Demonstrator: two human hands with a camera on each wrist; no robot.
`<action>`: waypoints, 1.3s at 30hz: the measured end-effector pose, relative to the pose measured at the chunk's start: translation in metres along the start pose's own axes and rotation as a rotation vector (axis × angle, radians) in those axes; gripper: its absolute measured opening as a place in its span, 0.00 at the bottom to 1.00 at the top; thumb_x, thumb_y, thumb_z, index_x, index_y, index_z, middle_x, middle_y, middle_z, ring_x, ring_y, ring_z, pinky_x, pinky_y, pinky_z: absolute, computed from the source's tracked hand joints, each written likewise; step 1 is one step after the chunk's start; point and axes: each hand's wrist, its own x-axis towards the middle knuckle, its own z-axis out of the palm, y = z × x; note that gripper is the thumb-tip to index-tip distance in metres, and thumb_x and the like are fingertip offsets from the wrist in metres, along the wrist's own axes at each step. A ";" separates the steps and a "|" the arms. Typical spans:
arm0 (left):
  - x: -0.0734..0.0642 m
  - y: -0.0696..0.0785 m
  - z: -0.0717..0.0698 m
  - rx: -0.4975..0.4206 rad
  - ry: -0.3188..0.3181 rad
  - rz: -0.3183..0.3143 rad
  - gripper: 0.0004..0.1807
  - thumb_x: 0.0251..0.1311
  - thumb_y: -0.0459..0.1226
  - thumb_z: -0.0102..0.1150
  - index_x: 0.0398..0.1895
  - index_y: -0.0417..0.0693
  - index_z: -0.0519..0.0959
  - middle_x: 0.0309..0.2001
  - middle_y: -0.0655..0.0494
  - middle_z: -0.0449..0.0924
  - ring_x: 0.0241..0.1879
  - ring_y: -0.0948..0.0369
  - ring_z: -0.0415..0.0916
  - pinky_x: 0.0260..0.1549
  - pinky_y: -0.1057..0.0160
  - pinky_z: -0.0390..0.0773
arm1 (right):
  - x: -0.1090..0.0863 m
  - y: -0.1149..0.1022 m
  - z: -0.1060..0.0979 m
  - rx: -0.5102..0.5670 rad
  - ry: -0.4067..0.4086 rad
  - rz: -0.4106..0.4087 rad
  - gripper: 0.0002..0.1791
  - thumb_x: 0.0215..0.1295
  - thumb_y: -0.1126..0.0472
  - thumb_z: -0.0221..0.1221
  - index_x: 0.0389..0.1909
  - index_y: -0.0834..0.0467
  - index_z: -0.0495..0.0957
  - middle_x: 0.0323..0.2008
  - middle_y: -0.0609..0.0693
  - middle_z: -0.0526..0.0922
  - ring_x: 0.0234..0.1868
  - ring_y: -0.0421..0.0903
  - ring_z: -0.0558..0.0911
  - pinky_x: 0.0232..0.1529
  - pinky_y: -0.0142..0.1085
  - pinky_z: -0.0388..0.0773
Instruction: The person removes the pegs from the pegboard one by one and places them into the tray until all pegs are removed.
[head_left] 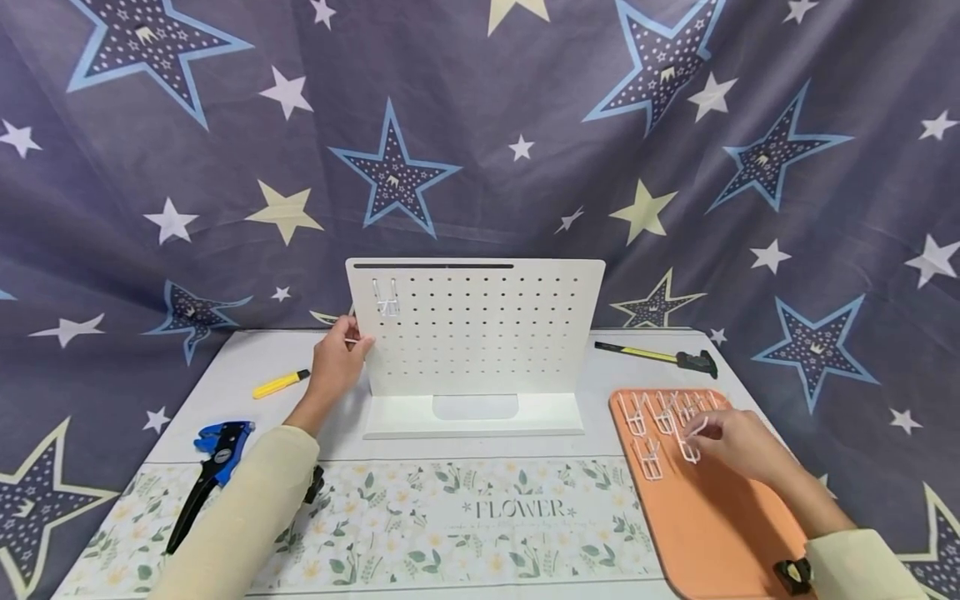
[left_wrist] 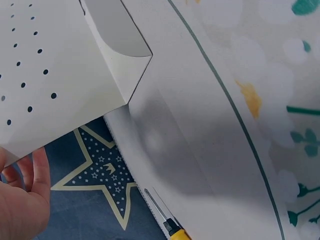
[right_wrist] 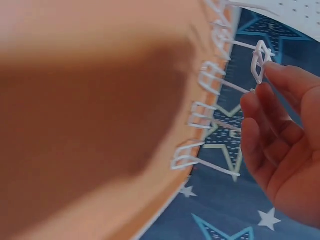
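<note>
A white pegboard (head_left: 480, 354) stands upright on its base at the middle of the table, with a wire hook (head_left: 387, 307) near its upper left corner. My left hand (head_left: 337, 360) grips the board's left edge, thumb in front; the left wrist view shows fingers (left_wrist: 39, 172) behind that edge. Over the orange tray (head_left: 735, 533), my right hand (head_left: 738, 446) pinches a white wire hook (right_wrist: 260, 60) between thumb and fingertips. Several more white hooks (right_wrist: 207, 80) lie along the tray's far end, and a single one (head_left: 651, 467) lies nearer, by its left edge.
A blue and black wire stripper (head_left: 222, 457) lies at the left. Behind it is a tool (head_left: 279, 384) with a yellow and black handle and thin metal shaft. A hammer (head_left: 696, 362) lies at the back right. A star-patterned cloth (head_left: 480, 200) hangs behind the table.
</note>
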 end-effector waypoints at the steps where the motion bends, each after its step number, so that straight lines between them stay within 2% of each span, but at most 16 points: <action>1: 0.000 0.000 0.000 0.001 -0.001 0.000 0.13 0.75 0.39 0.53 0.56 0.43 0.71 0.51 0.43 0.78 0.47 0.50 0.79 0.41 0.57 0.77 | -0.001 0.002 0.003 0.003 -0.017 0.009 0.06 0.60 0.61 0.70 0.29 0.45 0.85 0.24 0.33 0.84 0.26 0.26 0.78 0.31 0.31 0.76; 7: 0.001 -0.002 0.002 0.008 0.005 0.010 0.13 0.75 0.38 0.53 0.56 0.42 0.71 0.50 0.43 0.79 0.47 0.49 0.79 0.40 0.58 0.77 | -0.005 0.010 0.018 0.025 -0.096 -0.007 0.08 0.59 0.63 0.70 0.28 0.45 0.85 0.26 0.34 0.84 0.28 0.25 0.75 0.31 0.30 0.75; 12: 0.000 -0.003 0.000 0.009 0.010 0.014 0.12 0.75 0.38 0.53 0.55 0.42 0.71 0.50 0.43 0.79 0.46 0.49 0.79 0.38 0.59 0.77 | -0.007 0.011 0.023 0.052 -0.128 -0.004 0.07 0.60 0.63 0.69 0.28 0.46 0.85 0.26 0.34 0.84 0.28 0.25 0.74 0.31 0.29 0.74; 21: 0.000 -0.001 0.000 0.002 0.001 -0.004 0.13 0.76 0.38 0.53 0.56 0.43 0.71 0.52 0.43 0.78 0.47 0.49 0.78 0.40 0.58 0.77 | -0.008 0.012 0.026 0.032 -0.145 0.029 0.07 0.61 0.63 0.68 0.29 0.46 0.85 0.24 0.32 0.83 0.28 0.26 0.76 0.32 0.30 0.75; 27: 0.000 0.000 0.000 -0.006 0.005 -0.011 0.12 0.76 0.38 0.53 0.56 0.43 0.71 0.52 0.42 0.79 0.47 0.49 0.79 0.40 0.57 0.77 | -0.008 0.012 0.026 0.037 -0.153 0.024 0.06 0.61 0.62 0.69 0.30 0.46 0.85 0.26 0.34 0.83 0.29 0.28 0.77 0.32 0.32 0.76; 33: 0.000 0.000 0.000 -0.001 -0.003 -0.013 0.13 0.75 0.38 0.53 0.57 0.43 0.71 0.52 0.43 0.78 0.47 0.49 0.78 0.40 0.58 0.77 | -0.008 0.012 0.019 0.055 -0.197 0.012 0.05 0.61 0.62 0.68 0.32 0.47 0.84 0.26 0.33 0.83 0.29 0.27 0.76 0.31 0.30 0.74; 39: 0.000 0.001 0.001 0.000 0.002 -0.012 0.12 0.75 0.38 0.53 0.56 0.43 0.71 0.50 0.44 0.78 0.45 0.50 0.78 0.39 0.59 0.77 | -0.002 0.010 -0.003 0.030 -0.168 -0.018 0.06 0.59 0.62 0.70 0.36 0.52 0.85 0.26 0.35 0.81 0.28 0.28 0.75 0.31 0.30 0.75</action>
